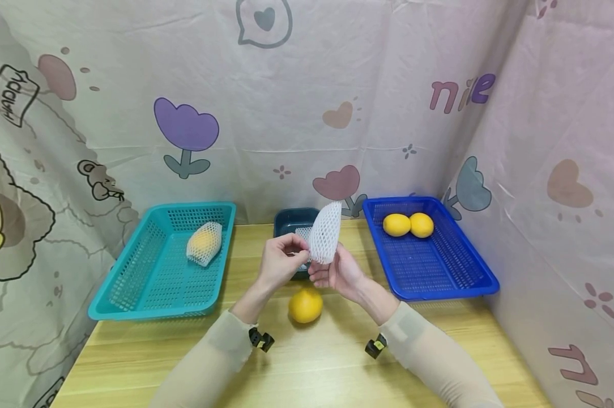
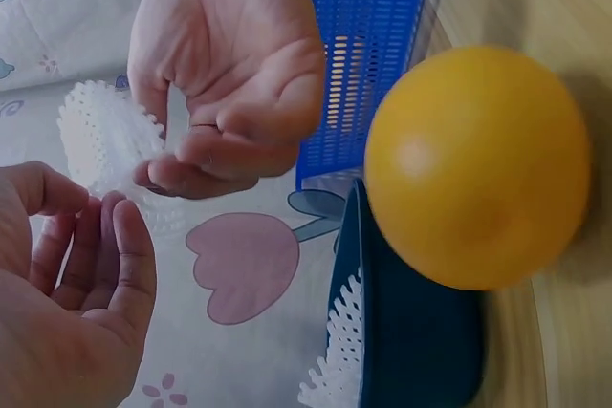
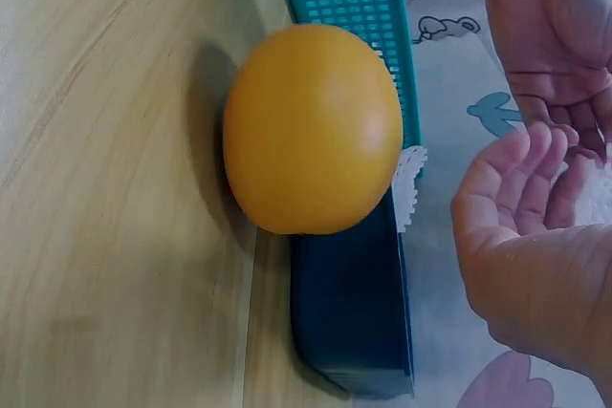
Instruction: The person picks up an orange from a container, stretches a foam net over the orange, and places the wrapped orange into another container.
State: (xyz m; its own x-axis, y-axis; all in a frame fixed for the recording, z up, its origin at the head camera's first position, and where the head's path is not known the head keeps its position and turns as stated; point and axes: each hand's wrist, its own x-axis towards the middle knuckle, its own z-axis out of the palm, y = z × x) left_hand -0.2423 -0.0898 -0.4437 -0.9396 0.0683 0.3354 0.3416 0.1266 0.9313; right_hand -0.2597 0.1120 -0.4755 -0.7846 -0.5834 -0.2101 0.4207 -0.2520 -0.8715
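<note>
A white foam fruit net stands upright above the small dark teal box, held between both hands. My left hand pinches its lower edge between thumb and forefinger. My right hand holds the net from the other side, thumb against it and fingers curled below, as the left wrist view shows. On the table in front of the box lies a bare yellow-orange fruit, large in both wrist views. More white foam net sticks out of the box.
On the left stands a turquoise basket with a netted yellow fruit in it. A blue basket on the right contains two bare yellow fruits. A printed curtain hangs behind the wooden table.
</note>
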